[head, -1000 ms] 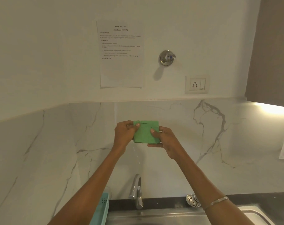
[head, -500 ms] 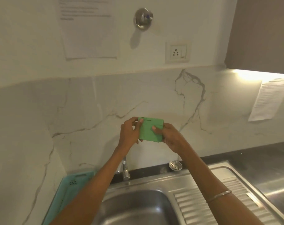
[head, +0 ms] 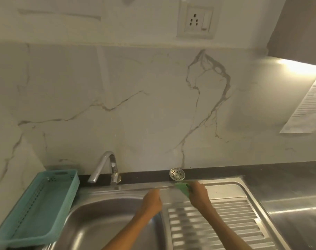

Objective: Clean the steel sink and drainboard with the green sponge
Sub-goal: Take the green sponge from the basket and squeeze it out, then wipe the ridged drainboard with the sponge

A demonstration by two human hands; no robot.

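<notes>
My right hand (head: pixel 198 194) grips the green sponge (head: pixel 182 188) and holds it against the far flat part of the ribbed steel drainboard (head: pixel 231 219), just below the back rim. My left hand (head: pixel 152 200) hovers over the strip between the steel sink bowl (head: pixel 99 224) and the drainboard; it holds nothing, and motion blur hides how its fingers lie. Part of the sponge is covered by my right fingers.
A chrome tap (head: pixel 106 166) stands behind the bowl. A round steel strainer (head: pixel 177 174) lies on the dark ledge above the drainboard. A teal plastic basket (head: pixel 38 206) sits left of the sink. Steel counter (head: pixel 294 201) extends to the right.
Both hands dropped from in front of the wall down to the sink. My left hand let go of the sponge; my right hand carried it onto the drainboard's far edge.
</notes>
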